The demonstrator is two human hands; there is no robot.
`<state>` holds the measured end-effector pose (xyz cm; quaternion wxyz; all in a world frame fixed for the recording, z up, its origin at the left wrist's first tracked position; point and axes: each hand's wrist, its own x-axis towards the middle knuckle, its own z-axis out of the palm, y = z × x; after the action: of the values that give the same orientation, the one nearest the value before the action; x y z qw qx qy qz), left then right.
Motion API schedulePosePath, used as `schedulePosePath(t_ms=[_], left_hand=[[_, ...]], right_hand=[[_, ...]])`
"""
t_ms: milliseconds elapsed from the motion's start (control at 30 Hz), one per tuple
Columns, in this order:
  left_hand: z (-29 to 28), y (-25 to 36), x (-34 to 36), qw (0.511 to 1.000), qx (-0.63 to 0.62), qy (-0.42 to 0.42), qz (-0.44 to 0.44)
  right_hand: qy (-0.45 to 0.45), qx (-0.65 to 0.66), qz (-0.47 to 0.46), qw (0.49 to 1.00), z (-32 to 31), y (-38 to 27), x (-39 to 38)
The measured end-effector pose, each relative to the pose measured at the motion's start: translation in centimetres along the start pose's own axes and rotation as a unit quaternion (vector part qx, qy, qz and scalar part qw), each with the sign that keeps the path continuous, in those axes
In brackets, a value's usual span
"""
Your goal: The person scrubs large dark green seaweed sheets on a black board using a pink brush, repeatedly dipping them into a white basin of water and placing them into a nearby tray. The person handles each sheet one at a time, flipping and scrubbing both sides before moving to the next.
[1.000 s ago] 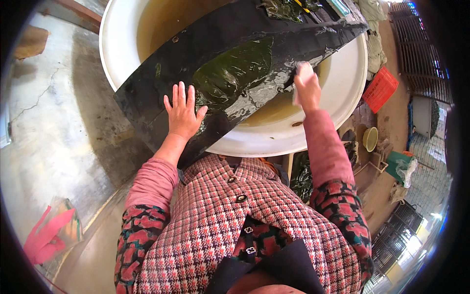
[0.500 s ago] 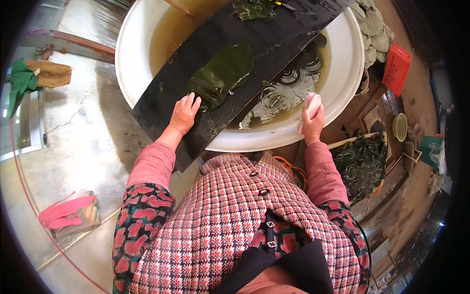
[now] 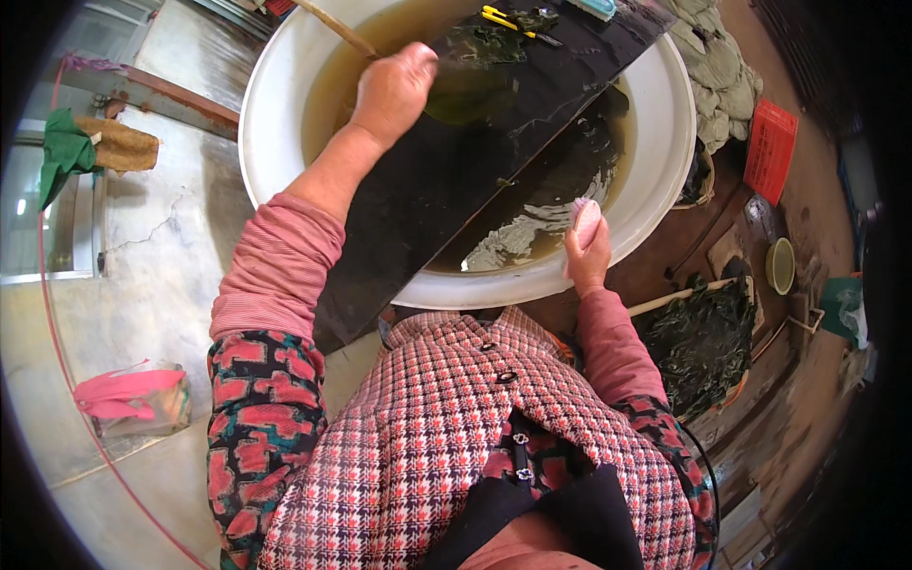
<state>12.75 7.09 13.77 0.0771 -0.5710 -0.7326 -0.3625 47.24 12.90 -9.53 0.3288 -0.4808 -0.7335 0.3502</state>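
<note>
My left hand (image 3: 394, 92) is closed over the far left part of a black board, at the edge of a dark green kelp sheet (image 3: 472, 98) that is blurred by motion. Its fingertips are partly hidden, but the fingers appear to pinch the sheet. In my right hand (image 3: 590, 255), a pink scrubbing brush (image 3: 588, 222) is held upright above the tub's near right rim. The wet black board (image 3: 408, 209) slants across a big white tub (image 3: 660, 157) of brownish water. A crumpled piece of kelp (image 3: 486, 45) lies on the board's far end.
A yellow cutter (image 3: 503, 19) and a light blue brush (image 3: 596, 8) lie at the board's far end. A wooden stick (image 3: 334, 27) leans into the tub. To the right are a basket of dark kelp (image 3: 703, 347), a red sign (image 3: 770, 152) and a small round bowl (image 3: 781, 266).
My left hand has moved away from me and closed, and the kelp sheet has shifted up the board. My right hand still holds the brush, its position nearly the same.
</note>
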Motion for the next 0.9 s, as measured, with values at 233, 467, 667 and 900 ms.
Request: schedulePosePath(t_ms=[233, 467, 667, 900], left_hand=[[-0.5, -6.0, -8.0, 0.939, -0.179, 0.048, -0.29], [1.1, -11.1, -26.0, 0.894, 0.15, -0.047, -0.42], [1.7, -9.9, -26.6, 0.959, 0.228, -0.125, -0.11], [2.8, -9.4, -27.7, 0.931, 0.238, -0.22, -0.169]], right_hand=[[-0.018, 0.022, 0.037, 0.999, 0.2, 0.4, -0.1], [-0.037, -0.005, 0.067, 0.997, -0.4, -0.3, 0.3], [-0.229, 0.009, -0.068, 0.971, 6.2, -10.3, 1.5], [-0.415, -0.103, -0.195, 0.883, 21.9, -20.6, -0.5]])
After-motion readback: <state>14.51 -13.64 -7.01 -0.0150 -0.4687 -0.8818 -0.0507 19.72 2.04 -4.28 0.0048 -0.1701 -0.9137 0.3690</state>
